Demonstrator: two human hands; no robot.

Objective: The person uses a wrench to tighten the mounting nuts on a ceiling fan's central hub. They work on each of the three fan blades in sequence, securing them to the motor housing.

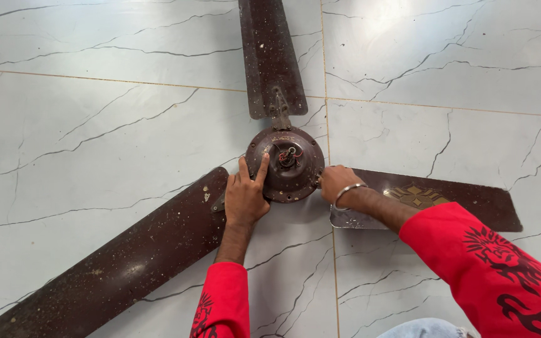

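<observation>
Glossy veined marble floor (95,106) under rusty round fan motor (293,164), left hand (244,197) spread flat, right hand (338,183) grip unclear

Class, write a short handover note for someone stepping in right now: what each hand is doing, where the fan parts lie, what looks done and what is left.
Left hand: open, resting on the left side of the fan motor, index finger up on its top face.
Right hand: on the motor's right edge, where the right blade joins; fingers hidden, grip unclear.
Fan: lies on the tiled floor, wires showing at the centre. All three blades still attached: upper blade, lower-left blade, right blade.
Done: nothing visibly removed.
Left: probably the work at the right blade's joint; no tool is in view.
</observation>
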